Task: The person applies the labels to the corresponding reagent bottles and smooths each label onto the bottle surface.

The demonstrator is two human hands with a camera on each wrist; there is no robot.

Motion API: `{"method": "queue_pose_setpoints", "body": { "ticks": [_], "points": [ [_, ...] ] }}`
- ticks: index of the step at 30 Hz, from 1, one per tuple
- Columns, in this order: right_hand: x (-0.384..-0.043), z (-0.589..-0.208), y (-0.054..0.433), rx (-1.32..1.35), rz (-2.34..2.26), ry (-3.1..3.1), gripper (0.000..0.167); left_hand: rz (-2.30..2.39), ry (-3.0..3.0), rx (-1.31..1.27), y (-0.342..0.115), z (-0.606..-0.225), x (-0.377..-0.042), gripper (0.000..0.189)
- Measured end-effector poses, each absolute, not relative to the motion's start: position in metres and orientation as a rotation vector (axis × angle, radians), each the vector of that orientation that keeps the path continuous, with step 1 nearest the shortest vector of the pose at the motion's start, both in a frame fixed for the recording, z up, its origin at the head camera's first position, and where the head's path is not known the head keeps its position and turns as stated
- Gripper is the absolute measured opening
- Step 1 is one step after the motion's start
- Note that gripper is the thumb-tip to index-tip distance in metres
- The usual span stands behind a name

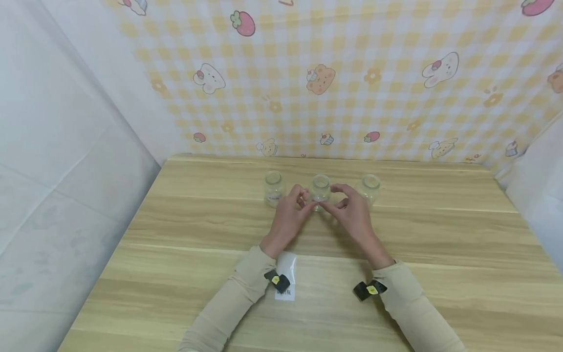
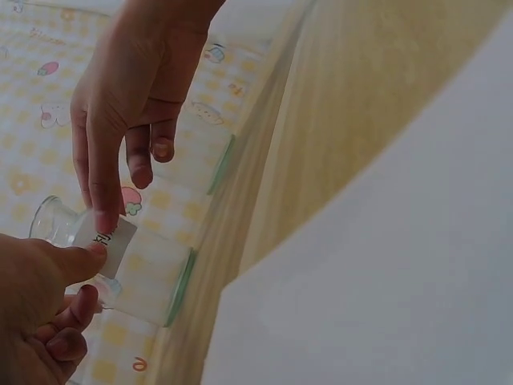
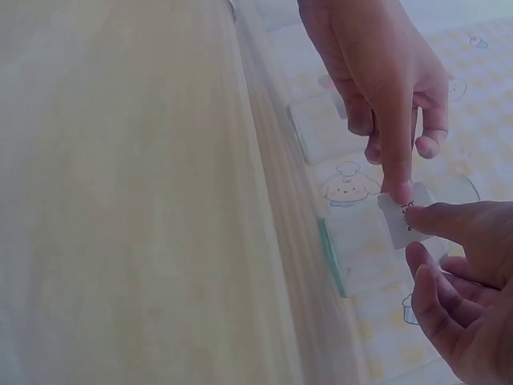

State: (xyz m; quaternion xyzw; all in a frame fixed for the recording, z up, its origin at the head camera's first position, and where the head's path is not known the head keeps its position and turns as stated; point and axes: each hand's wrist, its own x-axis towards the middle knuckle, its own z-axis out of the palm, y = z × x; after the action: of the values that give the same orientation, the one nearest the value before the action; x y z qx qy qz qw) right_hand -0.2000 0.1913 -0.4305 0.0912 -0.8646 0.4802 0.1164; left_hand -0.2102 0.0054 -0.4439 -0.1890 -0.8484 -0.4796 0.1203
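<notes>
A clear glass jar (image 1: 321, 188) stands between my two hands in the head view, with a small white label (image 2: 119, 245) bearing dark print on its side. My left hand (image 1: 291, 211) is at the jar's left, its thumb pressing the label and its fingers bent near the glass. From the other side my right hand (image 1: 352, 212) also presses the label with its thumb (image 3: 441, 220), while its index finger reaches along the jar's right side. Both thumb tips lie close together on the label. The jar's far side is hidden.
A second glass jar (image 1: 273, 183) with a label stands left of my hands, and a third jar (image 1: 371, 185) stands right, partly behind my right hand. A white printed slip (image 1: 286, 291) lies on the wooden table (image 1: 198, 283) by my left sleeve. A checked cloth (image 1: 281, 117) hangs behind.
</notes>
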Motion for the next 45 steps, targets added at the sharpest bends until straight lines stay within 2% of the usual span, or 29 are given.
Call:
{"method": "queue_pose_setpoints", "body": {
  "ticks": [15,25,34,40,45],
  "points": [
    [-0.202,-0.428,0.201,0.270,1.436,-2.585,0.034,-1.316,-2.487,-0.589,0.004,-0.444,-0.212,0.014],
    [-0.200,-0.427,0.198,0.266,1.416,-2.601,0.040,-1.330,-2.508,-0.618,0.005,-0.443,-0.209,0.022],
    [-0.201,-0.425,0.202,0.247,1.406,-2.611,0.034,-1.327,-2.515,-0.629,0.004,-0.441,-0.211,0.019],
    [-0.200,-0.423,0.199,0.272,1.416,-2.606,0.039,-1.298,-2.494,-0.652,0.005,-0.442,-0.211,0.027],
    [-0.201,-0.423,0.198,0.254,1.422,-2.607,0.039,-1.315,-2.494,-0.637,0.006,-0.443,-0.209,0.020]
  ]
}}
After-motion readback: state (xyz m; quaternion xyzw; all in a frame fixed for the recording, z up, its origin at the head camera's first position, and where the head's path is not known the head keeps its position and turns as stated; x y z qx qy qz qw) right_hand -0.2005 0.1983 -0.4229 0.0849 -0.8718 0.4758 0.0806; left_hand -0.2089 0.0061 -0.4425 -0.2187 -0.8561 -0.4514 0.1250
